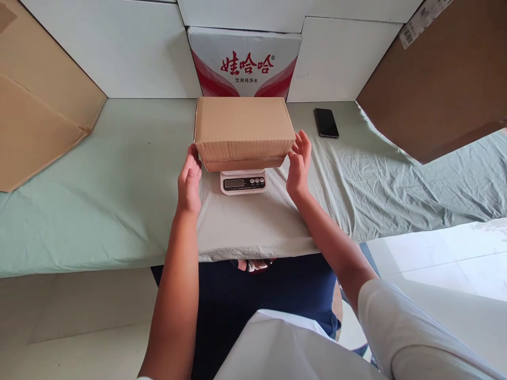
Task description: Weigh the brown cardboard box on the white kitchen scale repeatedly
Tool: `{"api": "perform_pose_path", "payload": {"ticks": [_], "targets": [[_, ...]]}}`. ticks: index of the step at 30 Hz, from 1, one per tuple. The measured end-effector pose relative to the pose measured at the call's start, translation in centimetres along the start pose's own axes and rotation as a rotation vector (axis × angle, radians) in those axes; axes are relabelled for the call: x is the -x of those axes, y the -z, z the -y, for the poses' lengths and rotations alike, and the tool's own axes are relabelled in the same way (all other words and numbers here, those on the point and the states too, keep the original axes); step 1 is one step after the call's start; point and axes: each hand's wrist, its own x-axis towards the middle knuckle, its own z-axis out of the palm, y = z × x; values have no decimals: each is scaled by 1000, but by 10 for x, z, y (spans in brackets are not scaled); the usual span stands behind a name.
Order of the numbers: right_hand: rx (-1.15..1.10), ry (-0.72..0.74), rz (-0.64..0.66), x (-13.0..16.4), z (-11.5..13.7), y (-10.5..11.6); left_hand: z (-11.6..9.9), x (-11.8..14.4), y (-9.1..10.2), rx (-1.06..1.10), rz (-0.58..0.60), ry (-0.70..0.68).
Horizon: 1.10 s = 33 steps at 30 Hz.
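At centre, left hand [189, 181] and right hand [299, 164], both spread, flank a closed cardboard box [243, 132], contents hidden, resting on a white scale [243, 182], with a phone [326, 122] at two o'clock on the green sheet [119, 179].

Both hands [243, 171] open, arms outstretched

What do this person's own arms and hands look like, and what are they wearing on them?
Both hands are bare: the left hand and the right hand show no gloves, rings, watch or bands. The forearms are uncovered too. A short white sleeve covers the right upper arm; only a sliver of white shows at the left arm's lower edge.
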Motion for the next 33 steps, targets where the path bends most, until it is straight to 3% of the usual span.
{"api": "perform_pose_path", "payload": {"ticks": [18, 33], "targets": [[10, -151, -162, -10, -1, 8, 13, 0, 9, -4, -54, -51], [-8, -161, -172, -15, -11, 13, 10, 1, 7, 33, -57, -76]]}}
